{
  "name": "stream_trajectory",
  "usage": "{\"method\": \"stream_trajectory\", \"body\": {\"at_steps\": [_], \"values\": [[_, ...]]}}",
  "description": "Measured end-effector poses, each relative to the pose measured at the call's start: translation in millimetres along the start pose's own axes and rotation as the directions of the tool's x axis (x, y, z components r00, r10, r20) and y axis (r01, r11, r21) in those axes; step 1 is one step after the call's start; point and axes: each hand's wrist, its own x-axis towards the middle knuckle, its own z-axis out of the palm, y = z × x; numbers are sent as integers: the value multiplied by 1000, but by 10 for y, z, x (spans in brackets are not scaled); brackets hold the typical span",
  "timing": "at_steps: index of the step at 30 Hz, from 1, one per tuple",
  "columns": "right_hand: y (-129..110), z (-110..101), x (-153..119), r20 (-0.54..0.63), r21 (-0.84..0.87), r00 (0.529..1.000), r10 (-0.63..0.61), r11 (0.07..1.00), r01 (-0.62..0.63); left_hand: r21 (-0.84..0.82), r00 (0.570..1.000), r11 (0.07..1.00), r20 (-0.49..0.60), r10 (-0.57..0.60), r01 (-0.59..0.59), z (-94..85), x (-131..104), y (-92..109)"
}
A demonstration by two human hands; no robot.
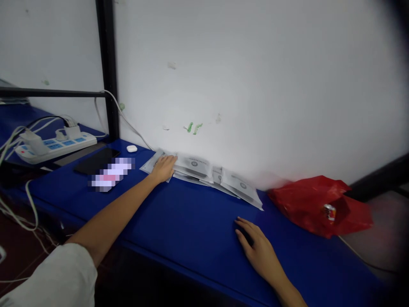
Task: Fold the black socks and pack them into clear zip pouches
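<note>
My left hand [163, 168] reaches to the back of the desk and rests on grey-white plastic packets [193, 164] with dark print. Its fingers lie together at the left end of the row, over one packet [151, 165]. Whether they pinch its edge is hidden. Several packets overlap along the wall, and the rightmost packet [242, 186] tilts toward the front. My right hand [260, 251] is palm down on the blue desktop [191, 217]. Its thumb and fingers curve around a small black object [245, 234], possibly a computer mouse, mostly covered by the hand.
A crumpled red plastic bag [313, 204] lies at the right against the wall. On the left are a white earbud case [131, 149], a dark flat device [96, 161] and a blurred-out bright screen [111, 174]. A power strip [59, 147] with cables stands beyond the black post [108, 68].
</note>
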Motion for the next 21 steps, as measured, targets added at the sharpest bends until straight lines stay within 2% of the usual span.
{"method": "stream_trajectory", "body": {"at_steps": [4,9,17,21], "values": [[-7,-3,-4,16,-1,1000,-1,1000,1,66,991,989,35,130,-132,-104,5,150],[-19,-5,-13,24,2,1000,2,1000,-2,140,980,970,71,188,-197,-208,31,327],[-91,-51,-28,66,18,998,15,1000,-16,243,940,908,82,331,-341,-200,91,781],[-112,-58,-35,54,28,999,5,1000,-7,237,927,896,95,364,-376,-234,44,889]]}}
